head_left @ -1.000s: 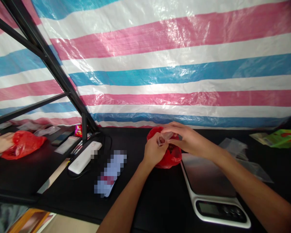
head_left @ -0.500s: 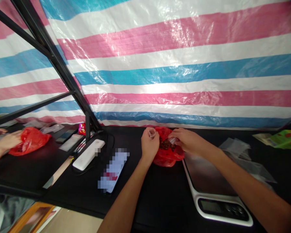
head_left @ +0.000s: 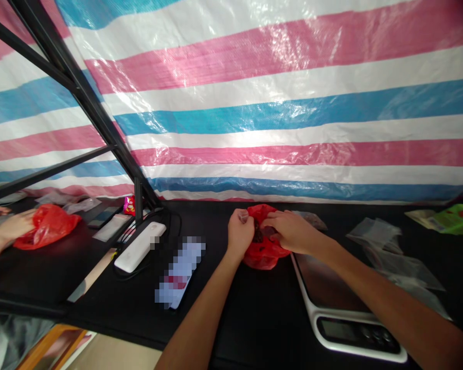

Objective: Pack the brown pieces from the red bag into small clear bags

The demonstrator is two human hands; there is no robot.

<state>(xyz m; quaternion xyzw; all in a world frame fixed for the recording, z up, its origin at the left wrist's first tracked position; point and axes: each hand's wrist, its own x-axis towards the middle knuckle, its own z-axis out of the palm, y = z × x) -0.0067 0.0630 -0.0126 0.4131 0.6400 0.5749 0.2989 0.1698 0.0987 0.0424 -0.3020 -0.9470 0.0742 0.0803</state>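
Note:
A red plastic bag stands open on the black table, with small dark brown pieces inside. At its left edge, my left hand is closed around what looks like a small clear plastic bag; only its top shows above the fist. My right hand reaches over the red bag from the right, fingers bent down into its mouth. A bit of clear plastic shows by those fingertips, too hidden to name. Under my right forearm lies a white kitchen scale with a dark platform.
Clear plastic bags and a green packet lie to the right. A filled clear bag sits behind the scale. Leftward are a phone, a white power bank with cables, and a black metal frame. Another person's hand touches a red bag.
My right hand has moved slightly left and lower into the red bag. The clear plastic in my left fist has tilted and shows less. A filled clear bag behind the scale has come into sight.

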